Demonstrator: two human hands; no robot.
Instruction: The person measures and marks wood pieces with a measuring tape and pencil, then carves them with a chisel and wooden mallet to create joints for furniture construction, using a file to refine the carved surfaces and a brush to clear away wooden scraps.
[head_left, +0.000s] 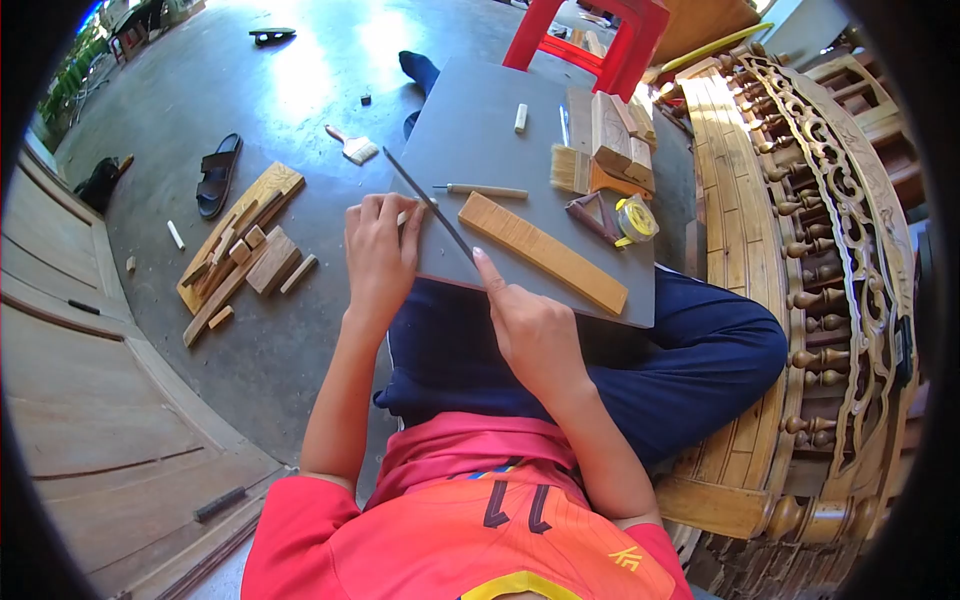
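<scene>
My right hand [535,330] is closed round the near end of a long dark file [432,208], its index finger stretched along the tool. The file slants up and left over the board's left edge. My left hand [382,250] pinches a small pale wooden piece [415,210] at the left edge of the grey board [450,130], beside the file. Just right of the file, a thin tool with a wooden handle [487,191] lies on the board. Nearer to me rests a long flat wooden block [545,253], set diagonally.
On the board's right are a wide brush [569,168], wooden blocks [612,135] and a yellow tape measure [636,220]. Wood offcuts [272,262], a sandal [218,175] and a paintbrush [353,145] lie on the floor. A red stool [585,60] stands behind; a carved wooden bench [740,200] is at right.
</scene>
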